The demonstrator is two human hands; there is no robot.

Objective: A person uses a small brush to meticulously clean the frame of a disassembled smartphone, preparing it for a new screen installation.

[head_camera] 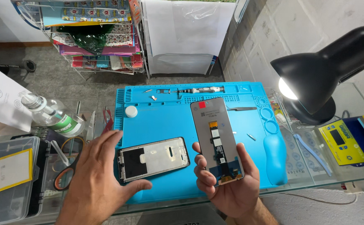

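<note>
My right hand (232,187) holds a grey phone display panel (215,133) upright by its lower end, its back side with a flex cable facing me. A phone frame (153,158) lies flat on the blue work mat (165,121), showing its silver inner plate. My left hand (94,179) hovers open just left of the frame, thumb reaching toward its lower left corner, fingers spread and holding nothing.
A black desk lamp (323,71) shines at right. A screwdriver (200,89), small metal parts, a white cap (130,111) and tweezers (241,108) lie on the mat. A clear bottle (51,113), scissors (67,171) and plastic box (7,179) sit left. A yellow-blue device (348,141) rests right.
</note>
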